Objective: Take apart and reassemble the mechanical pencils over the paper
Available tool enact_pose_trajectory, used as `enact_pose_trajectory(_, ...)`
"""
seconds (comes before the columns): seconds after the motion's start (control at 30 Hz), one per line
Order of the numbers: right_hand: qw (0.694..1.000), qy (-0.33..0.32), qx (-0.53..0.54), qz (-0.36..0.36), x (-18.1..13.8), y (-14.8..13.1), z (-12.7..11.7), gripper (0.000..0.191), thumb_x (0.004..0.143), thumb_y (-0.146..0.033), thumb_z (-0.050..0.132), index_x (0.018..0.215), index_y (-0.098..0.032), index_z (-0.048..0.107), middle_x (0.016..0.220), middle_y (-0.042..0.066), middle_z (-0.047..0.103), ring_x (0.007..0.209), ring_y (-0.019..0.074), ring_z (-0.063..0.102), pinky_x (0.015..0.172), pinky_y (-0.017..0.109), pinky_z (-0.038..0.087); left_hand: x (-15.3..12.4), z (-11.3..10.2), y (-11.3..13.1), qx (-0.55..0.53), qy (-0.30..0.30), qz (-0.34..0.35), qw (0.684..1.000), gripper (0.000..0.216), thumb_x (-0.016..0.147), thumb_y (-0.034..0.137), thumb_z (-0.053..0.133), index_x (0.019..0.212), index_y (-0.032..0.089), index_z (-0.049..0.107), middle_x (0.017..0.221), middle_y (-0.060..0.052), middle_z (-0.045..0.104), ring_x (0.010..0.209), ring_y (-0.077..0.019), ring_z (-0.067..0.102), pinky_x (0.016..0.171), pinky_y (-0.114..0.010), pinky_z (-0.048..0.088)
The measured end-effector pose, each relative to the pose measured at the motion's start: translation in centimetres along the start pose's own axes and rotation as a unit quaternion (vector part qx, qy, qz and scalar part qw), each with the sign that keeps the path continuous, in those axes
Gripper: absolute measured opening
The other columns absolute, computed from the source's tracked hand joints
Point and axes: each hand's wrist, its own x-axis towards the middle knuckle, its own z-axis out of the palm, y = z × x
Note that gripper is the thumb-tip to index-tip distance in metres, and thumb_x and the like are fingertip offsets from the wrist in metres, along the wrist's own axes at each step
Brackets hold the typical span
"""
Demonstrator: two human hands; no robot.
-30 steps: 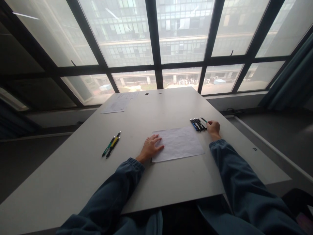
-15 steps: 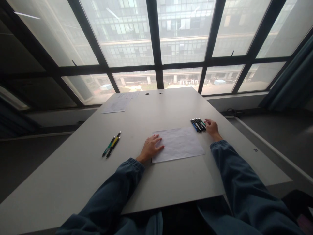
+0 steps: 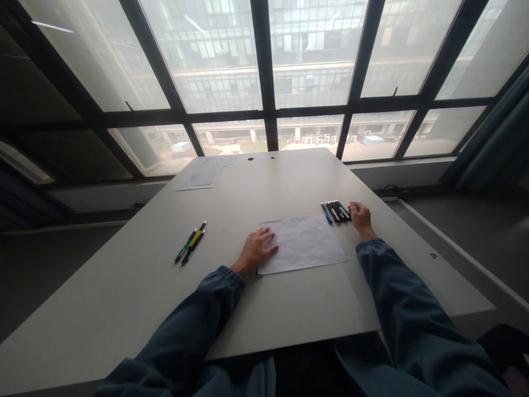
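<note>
My left hand (image 3: pixel 253 249) lies flat with fingers spread on the left edge of a white sheet of paper (image 3: pixel 303 243) in the middle of the grey table (image 3: pixel 268 182). My right hand (image 3: pixel 361 215) rests just beyond the sheet's far right corner, its fingers curled. Its fingertips pinch the rightmost pen in a row of several dark pens (image 3: pixel 335 211) that lie side by side on the table. Both arms wear dark blue sleeves.
Two pens, one green and one yellow (image 3: pixel 190 243), lie together on the left part of the table. A printed sheet (image 3: pixel 201 175) sits at the far left corner. Two cable holes are at the far edge. Large windows stand behind the table.
One second ago my right hand held a green-tipped pen just right of the row. It laid the pen into the row, and its fingers have curled at the row's right end. My left hand stayed put.
</note>
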Motion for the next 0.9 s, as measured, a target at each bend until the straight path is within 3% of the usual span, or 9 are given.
enact_pose_trajectory(0.13,0.985,-0.046,-0.161,-0.044,-1.6,-2.4,0.9,0.071,0.077,-0.053,0.062,0.134,-0.011,0.051,0.115,0.020,0.065,0.101,0.0300,0.062,0.089,0.042,0.048,0.1,0.0,0.1,0.003,-0.003,0.000,1.000,0.050,0.082,0.052,0.064,0.126,0.027,0.064,0.144,-0.009,0.051,0.137,-0.0321,0.041,0.117,-0.053,0.027)
enact_pose_trajectory(0.27,0.950,-0.063,-0.300,-0.048,-3.2,-4.7,2.0,0.089,0.071,-0.057,0.070,0.143,-0.016,0.038,0.125,0.021,0.058,0.114,0.0373,0.053,0.094,0.047,0.041,0.1,-0.2,0.4,0.011,-0.014,-0.004,1.000,0.051,0.083,0.051,0.062,0.127,0.025,0.063,0.145,-0.009,0.049,0.138,-0.0317,0.040,0.117,-0.054,0.025)
enact_pose_trajectory(0.4,0.937,-0.074,-0.340,-0.034,-3.7,-5.4,2.1,0.082,0.075,-0.051,0.067,0.144,-0.017,0.037,0.119,0.019,0.061,0.110,0.0367,0.053,0.091,0.045,0.041,0.0,-0.2,0.6,0.015,-0.020,-0.008,1.000,0.051,0.083,0.051,0.063,0.127,0.025,0.063,0.145,-0.010,0.049,0.139,-0.0310,0.039,0.117,-0.053,0.025)
enact_pose_trajectory(0.67,0.938,-0.071,-0.336,-0.040,-3.8,-5.0,2.1,0.073,0.081,-0.051,0.060,0.141,-0.015,0.039,0.120,0.019,0.059,0.110,0.0358,0.051,0.091,0.045,0.039,0.1,-0.3,0.7,0.012,-0.011,-0.015,1.000,0.050,0.083,0.048,0.064,0.127,0.024,0.063,0.144,-0.011,0.050,0.137,-0.0313,0.041,0.117,-0.053,0.026)
enact_pose_trajectory(0.9,0.957,0.006,-0.277,-0.085,-3.2,-4.7,2.3,0.053,0.085,-0.043,0.051,0.129,-0.013,0.052,0.126,0.018,0.055,0.112,0.0337,0.047,0.094,0.045,0.038,0.2,-0.4,0.7,0.005,-0.014,-0.027,1.000,0.051,0.084,0.045,0.063,0.130,0.022,0.060,0.146,-0.011,0.048,0.140,-0.0310,0.037,0.117,-0.053,0.026)
